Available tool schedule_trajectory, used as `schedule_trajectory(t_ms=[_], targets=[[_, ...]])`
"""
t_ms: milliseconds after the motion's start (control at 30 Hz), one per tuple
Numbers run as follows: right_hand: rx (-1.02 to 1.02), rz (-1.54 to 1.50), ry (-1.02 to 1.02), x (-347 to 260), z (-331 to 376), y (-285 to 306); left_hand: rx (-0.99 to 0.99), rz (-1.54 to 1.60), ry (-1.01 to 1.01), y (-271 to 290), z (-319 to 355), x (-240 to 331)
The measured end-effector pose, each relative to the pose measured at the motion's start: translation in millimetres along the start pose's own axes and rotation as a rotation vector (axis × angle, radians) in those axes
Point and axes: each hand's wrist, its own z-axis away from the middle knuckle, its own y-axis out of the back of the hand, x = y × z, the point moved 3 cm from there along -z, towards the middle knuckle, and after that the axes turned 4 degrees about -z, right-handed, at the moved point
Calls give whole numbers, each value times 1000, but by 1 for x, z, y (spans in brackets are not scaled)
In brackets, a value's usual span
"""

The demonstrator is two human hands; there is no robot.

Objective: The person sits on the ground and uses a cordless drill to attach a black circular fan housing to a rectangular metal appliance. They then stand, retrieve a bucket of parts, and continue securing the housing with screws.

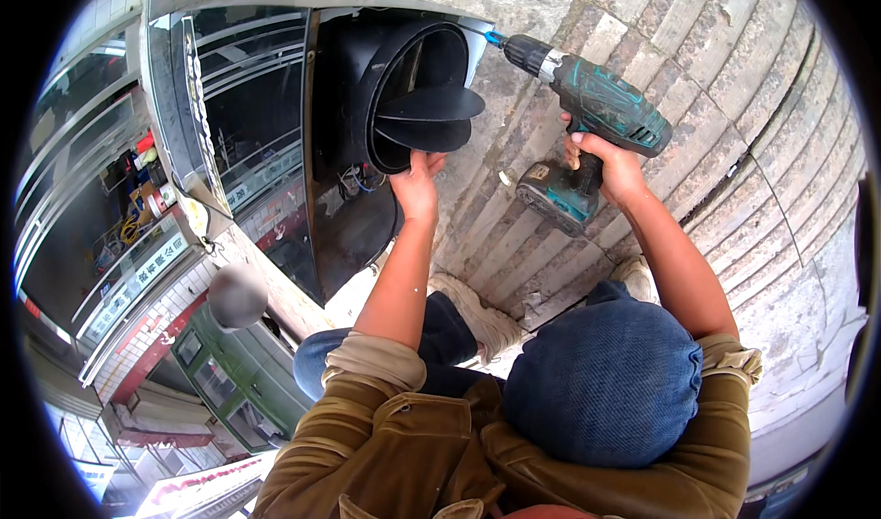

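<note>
My right hand [605,158] is wrapped round the grip of a teal and black cordless drill [613,106]. The drill points to the upper left, and its blue-collared driver bit [495,37] is at the corner of a black housing beside a round black hood [418,46]. Two dark curved flaps [427,120] stick out of the hood's mouth. At the hood's lower rim, my left hand [419,184] grips the edge, its fingers partly hidden behind the rim. Below the hood, thin wires [353,181] show inside the housing, next to a second dark round opening [353,244].
Ribbed stone paving [697,42] lies under the drill, with a small pale piece [505,178] on it. My bent knee in blue denim [601,381] is close below my arms. Glass panes and metal frames [243,88] stand at left, with a green vehicle [229,372] lower down.
</note>
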Motion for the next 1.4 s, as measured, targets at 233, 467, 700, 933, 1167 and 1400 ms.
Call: schedule_trajectory(t_ms=[233, 467, 700, 933, 1167, 1400], targets=[[51, 50, 39, -5, 34, 18, -317, -299, 0, 23, 28, -23], [-43, 157, 46, -29, 117, 72, -1203, -1000, 3, 142, 113, -96], [-328, 528, 71, -72, 139, 34, -945, -1437, -26, 297, 69, -121], [-366, 853, 41, -50, 150, -56, -931, -1290, -444, 206, 46, -138], [-301, 923, 12, -23, 161, -75, -553, -908, -438, 127, 40, -149], [-263, 952, -45, -1, 155, -69, -370, -941, -382, 112, 37, -156]])
